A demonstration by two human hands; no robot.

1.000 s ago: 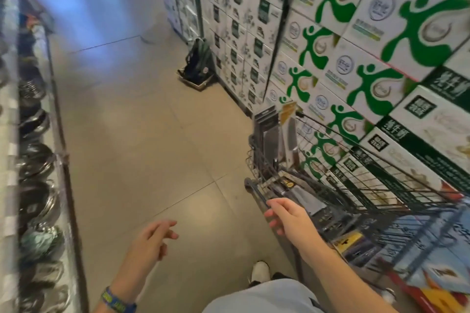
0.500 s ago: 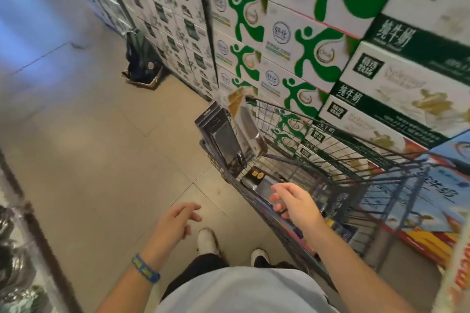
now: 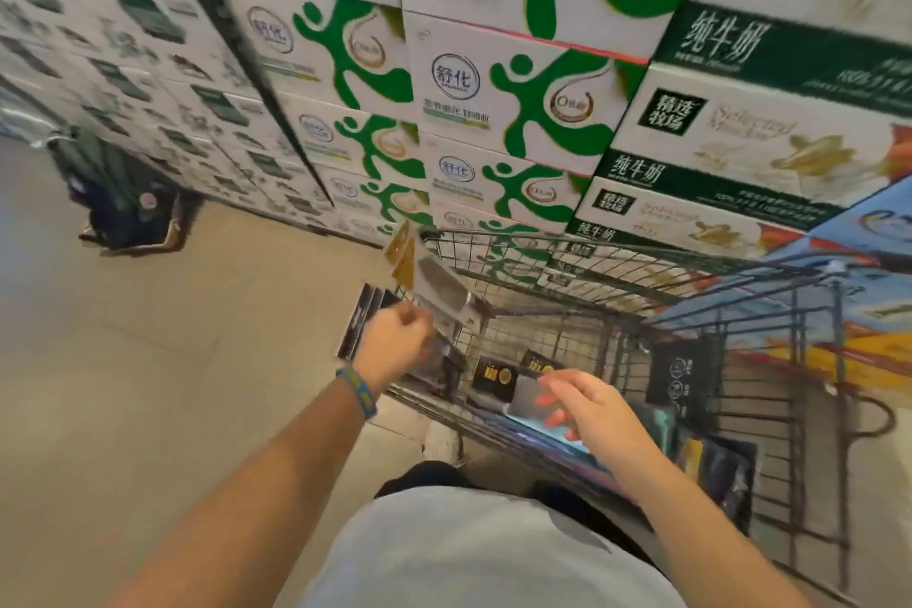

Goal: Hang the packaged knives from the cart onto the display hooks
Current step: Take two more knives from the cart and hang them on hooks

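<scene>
The knife packs stand on end in the cart's left corner beside a cleaver pack, with more lying flat on its floor. The left hand is at the upright ones with fingers curled, and the right hand has loosely spread fingers at a clear pack; blur hides whether either grips. These look like stiff, glossy card-and-blister packs, light but blade-heavy and probably slippery, so pinching the top card edge should work better than the bubble.
</scene>
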